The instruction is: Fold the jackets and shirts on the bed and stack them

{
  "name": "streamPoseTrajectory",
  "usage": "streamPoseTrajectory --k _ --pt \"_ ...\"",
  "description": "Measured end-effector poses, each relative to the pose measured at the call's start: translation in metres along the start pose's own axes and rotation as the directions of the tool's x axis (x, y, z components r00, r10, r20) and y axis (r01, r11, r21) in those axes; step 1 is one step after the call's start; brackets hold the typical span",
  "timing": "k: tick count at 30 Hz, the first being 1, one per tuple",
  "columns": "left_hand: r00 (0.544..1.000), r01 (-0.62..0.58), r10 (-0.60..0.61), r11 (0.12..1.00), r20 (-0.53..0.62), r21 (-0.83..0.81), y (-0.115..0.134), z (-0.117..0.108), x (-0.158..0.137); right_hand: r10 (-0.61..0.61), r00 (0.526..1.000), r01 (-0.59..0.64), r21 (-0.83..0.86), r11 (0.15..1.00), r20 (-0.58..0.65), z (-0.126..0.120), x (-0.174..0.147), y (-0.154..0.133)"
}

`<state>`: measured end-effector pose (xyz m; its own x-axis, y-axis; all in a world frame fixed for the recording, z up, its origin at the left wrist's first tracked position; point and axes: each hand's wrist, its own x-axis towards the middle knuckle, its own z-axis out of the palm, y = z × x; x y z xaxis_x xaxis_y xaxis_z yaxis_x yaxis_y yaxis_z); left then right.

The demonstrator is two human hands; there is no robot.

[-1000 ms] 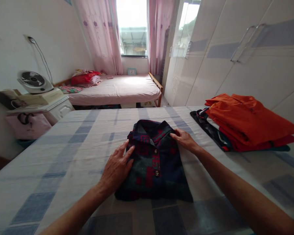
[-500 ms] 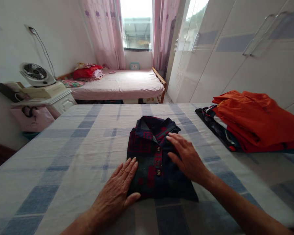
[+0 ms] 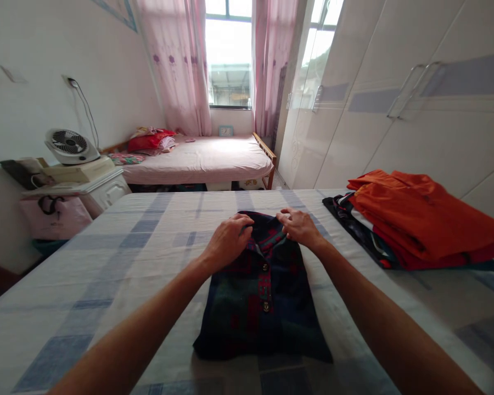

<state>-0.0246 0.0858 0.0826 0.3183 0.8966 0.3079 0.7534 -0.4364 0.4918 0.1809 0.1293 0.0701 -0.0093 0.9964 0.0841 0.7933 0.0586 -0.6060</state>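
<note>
A dark plaid shirt (image 3: 267,307) in navy, green and red lies folded, front up, on the bed, its collar pointing away from me. Two buttons show down its placket. My left hand (image 3: 230,236) is closed on the left side of the collar, thumb and fingers pinching the cloth. On the collar's right side my right hand (image 3: 299,226) pinches the fabric between thumb and fingertips. Part of the shirt's left shoulder is hidden behind my left hand.
A stack of folded clothes, orange on top (image 3: 428,214), sits on the right of the checked bedsheet (image 3: 148,263). Beyond are a second bed (image 3: 197,164) and a window. White wardrobes (image 3: 395,109) line the right wall; a fan (image 3: 69,144) stands on a cabinet at left.
Both hands have moved away from me, from lying on the shirt's body to the collar, and their fingers have closed on it. The view has tilted up slightly.
</note>
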Motion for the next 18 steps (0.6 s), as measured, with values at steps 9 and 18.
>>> streamPoseTrajectory --k 9,18 --pt "0.991 0.103 -0.098 0.993 -0.088 0.051 -0.025 0.081 0.036 0.227 0.974 -0.220 -0.262 0.939 -0.003 0.035 0.022 0.010" --pt "0.980 -0.146 0.148 0.989 -0.132 0.023 -0.021 0.086 0.026 0.259 0.965 -0.262 0.076 0.962 0.046 0.042 0.033 0.040"
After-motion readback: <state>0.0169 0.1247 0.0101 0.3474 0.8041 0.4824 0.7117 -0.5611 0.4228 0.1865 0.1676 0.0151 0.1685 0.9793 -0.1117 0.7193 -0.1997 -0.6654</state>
